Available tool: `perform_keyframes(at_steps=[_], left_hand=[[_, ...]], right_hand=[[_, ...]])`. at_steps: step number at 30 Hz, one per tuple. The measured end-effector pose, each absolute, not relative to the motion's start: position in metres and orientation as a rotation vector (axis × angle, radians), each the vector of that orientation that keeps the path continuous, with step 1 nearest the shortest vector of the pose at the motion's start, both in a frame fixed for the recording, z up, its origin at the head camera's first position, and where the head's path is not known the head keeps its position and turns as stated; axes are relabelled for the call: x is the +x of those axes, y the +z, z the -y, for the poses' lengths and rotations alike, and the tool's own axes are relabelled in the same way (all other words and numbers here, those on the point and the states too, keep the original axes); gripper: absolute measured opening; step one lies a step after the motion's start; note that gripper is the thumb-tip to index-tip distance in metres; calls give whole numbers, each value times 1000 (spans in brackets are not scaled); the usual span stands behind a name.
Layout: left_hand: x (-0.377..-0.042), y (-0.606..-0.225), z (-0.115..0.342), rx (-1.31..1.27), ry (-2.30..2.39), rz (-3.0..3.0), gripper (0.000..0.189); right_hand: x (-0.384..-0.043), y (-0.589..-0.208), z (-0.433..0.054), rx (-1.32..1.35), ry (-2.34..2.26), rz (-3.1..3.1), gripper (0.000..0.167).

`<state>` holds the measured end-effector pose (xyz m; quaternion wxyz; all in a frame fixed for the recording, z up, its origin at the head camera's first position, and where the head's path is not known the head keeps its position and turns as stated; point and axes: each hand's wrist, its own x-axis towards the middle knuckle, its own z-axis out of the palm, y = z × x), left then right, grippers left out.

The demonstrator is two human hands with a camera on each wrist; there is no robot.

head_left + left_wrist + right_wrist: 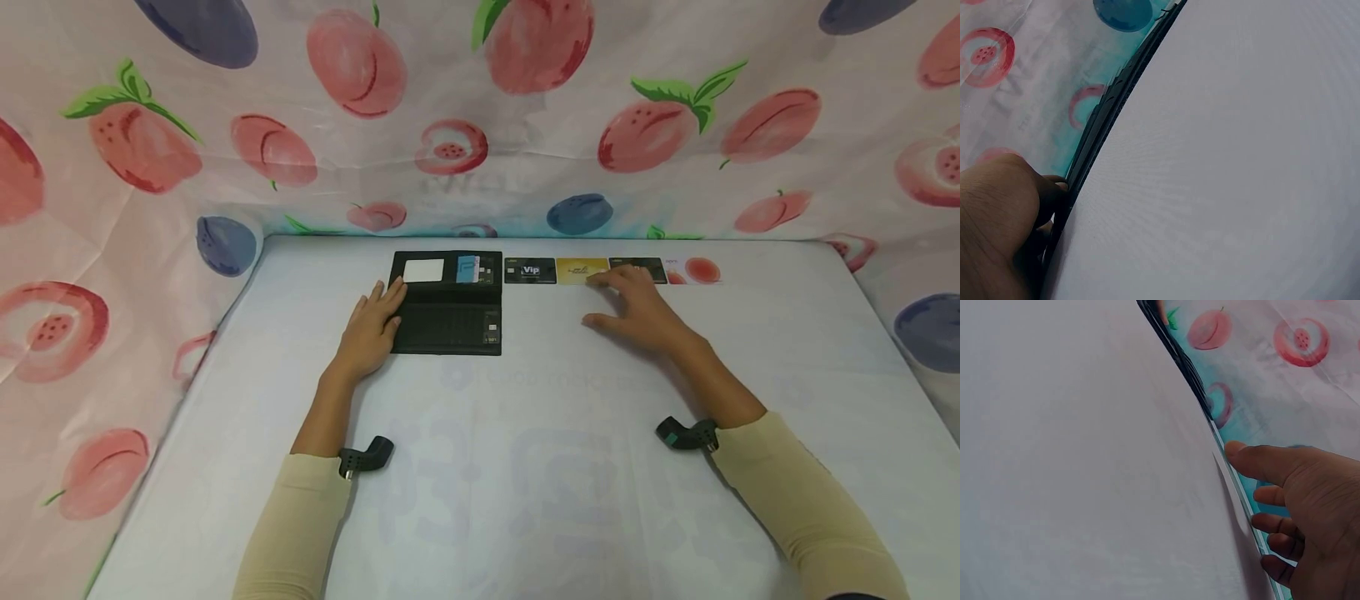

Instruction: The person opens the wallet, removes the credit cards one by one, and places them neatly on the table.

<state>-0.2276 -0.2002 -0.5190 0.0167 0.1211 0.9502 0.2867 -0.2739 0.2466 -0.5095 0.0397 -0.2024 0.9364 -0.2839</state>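
A black bifold wallet (pixel 438 323) lies unfolded at the far side of the table. It has a clear window with a white insert, a blue card (pixel 468 268) and dark cards in its slots. My left hand (pixel 367 329) rests along the wallet's left edge, fingers extended onto it. Right of the wallet, cards lie in a row: a black Vip card (pixel 530 271), a gold card (pixel 573 271), a dark card (pixel 654 265) and a white card with red fruit (pixel 703 270). My right hand (pixel 641 307) reaches over the row, fingertips at the gold card, thumb spread apart below. It partly covers the dark card.
The white table (pixel 480 467) ends just behind the wallet and cards. A fruit-printed cloth (pixel 540 167) hangs behind it and along the sides. Black wrist cameras sit on the left wrist (pixel 366 457) and right wrist (pixel 686 433).
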Motion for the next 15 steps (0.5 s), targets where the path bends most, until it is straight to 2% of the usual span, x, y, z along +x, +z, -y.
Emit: perform_keyframes(at_steps=[15], left_hand=[[-226, -516, 199, 371, 880, -2946, 56]], right_hand=[[-269, -512, -233, -712, -869, -2845, 68]])
